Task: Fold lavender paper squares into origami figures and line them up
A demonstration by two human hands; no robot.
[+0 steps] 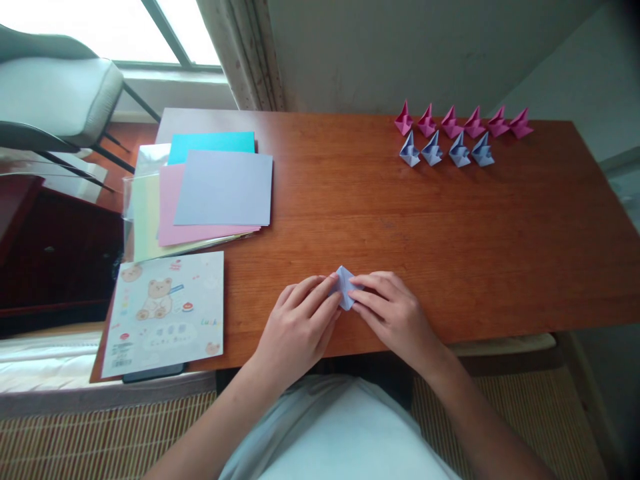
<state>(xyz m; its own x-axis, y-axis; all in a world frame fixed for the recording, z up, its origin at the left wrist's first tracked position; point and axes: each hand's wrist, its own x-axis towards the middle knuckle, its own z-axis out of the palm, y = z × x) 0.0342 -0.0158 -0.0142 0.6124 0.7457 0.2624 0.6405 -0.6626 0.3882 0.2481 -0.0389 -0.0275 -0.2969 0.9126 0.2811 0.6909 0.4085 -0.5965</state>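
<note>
A small piece of folded lavender paper [344,288] lies on the table near its front edge, showing a diamond shape. From the left, the fingers of my left hand [305,313] press on it and cover that side. My right hand [393,308] has its fingertips on the opposite side, bent over the paper. The paper's side corners are hidden under my fingers. At the back right stand several pink origami figures [452,123] in a row, with several lavender origami figures [431,149] in a second row before them.
Loose sheets of lavender paper [225,190], pink paper [170,207], teal paper [213,141] and yellow paper [145,227] overlap at the left. A bear-printed pad [165,313] lies in front, over a dark flat object [154,373]. A chair [55,93] stands beyond the wooden table [325,180].
</note>
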